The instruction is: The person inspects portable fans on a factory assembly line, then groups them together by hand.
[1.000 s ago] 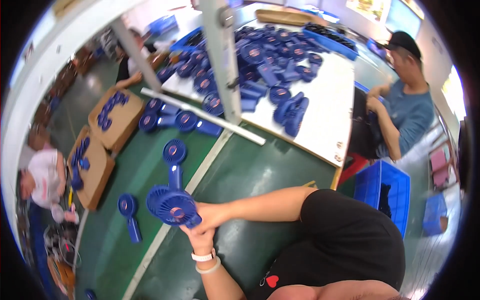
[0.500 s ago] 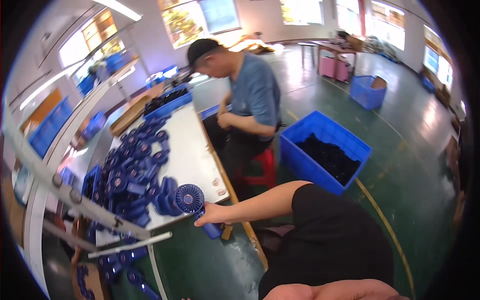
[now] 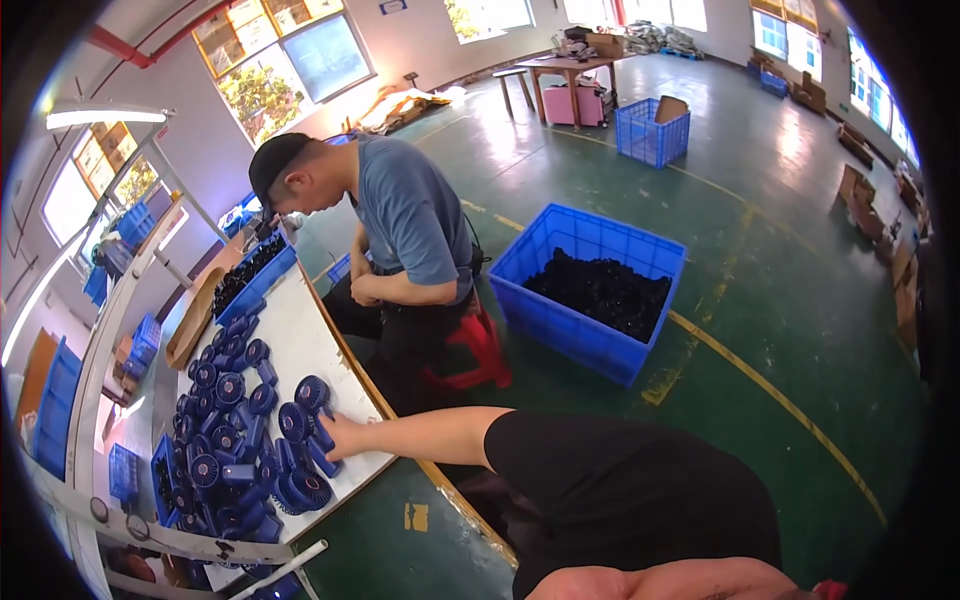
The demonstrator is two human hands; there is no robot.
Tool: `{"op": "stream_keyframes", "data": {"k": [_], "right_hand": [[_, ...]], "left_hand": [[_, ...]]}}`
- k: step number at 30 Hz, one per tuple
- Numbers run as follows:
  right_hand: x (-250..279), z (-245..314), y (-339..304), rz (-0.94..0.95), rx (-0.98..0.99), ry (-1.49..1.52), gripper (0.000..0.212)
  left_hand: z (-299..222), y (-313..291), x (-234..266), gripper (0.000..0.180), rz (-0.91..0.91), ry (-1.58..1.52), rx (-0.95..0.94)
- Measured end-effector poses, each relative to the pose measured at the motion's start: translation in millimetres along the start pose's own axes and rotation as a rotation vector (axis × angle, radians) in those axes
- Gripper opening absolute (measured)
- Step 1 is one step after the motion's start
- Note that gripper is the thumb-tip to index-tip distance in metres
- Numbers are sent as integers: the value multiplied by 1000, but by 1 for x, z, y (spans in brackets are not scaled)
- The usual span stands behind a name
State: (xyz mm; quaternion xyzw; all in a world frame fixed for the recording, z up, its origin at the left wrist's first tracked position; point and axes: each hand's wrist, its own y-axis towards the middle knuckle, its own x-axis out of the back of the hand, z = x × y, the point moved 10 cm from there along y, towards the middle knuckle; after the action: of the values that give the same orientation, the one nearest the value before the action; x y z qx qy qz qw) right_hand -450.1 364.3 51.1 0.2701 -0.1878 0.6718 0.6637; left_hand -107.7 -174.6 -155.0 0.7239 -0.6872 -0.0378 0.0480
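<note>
My left hand (image 3: 345, 436) reaches across the white table (image 3: 300, 345) and grips the handle of a blue handheld fan (image 3: 313, 395), which lies at the edge of a pile. My forearm and black sleeve stretch in from the lower right. The pile of several blue fans (image 3: 228, 420) covers the table's left part, right beside my fingers. My right hand is out of sight.
A person in a blue shirt and black cap (image 3: 405, 225) sits on a red stool (image 3: 478, 350) at the same table. A blue crate of black parts (image 3: 590, 295) stands on the green floor beside them. A blue tray (image 3: 255, 275) sits further along the table. Another blue crate (image 3: 655, 130) stands far back.
The view has swung from the floor round to the table. The fan I held in the air now lies on the table by the pile, with my hand still on it.
</note>
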Motion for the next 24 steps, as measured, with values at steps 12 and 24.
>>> {"op": "stream_keyframes", "data": {"k": [12, 24], "right_hand": [[19, 43, -76, -20, 200, -292, 46], [-71, 116, -184, 63, 941, 96, 18]], "left_hand": [[-175, -9, -132, 38, -94, 356, -505], [-101, -9, -82, 35, -162, -423, -63]]}}
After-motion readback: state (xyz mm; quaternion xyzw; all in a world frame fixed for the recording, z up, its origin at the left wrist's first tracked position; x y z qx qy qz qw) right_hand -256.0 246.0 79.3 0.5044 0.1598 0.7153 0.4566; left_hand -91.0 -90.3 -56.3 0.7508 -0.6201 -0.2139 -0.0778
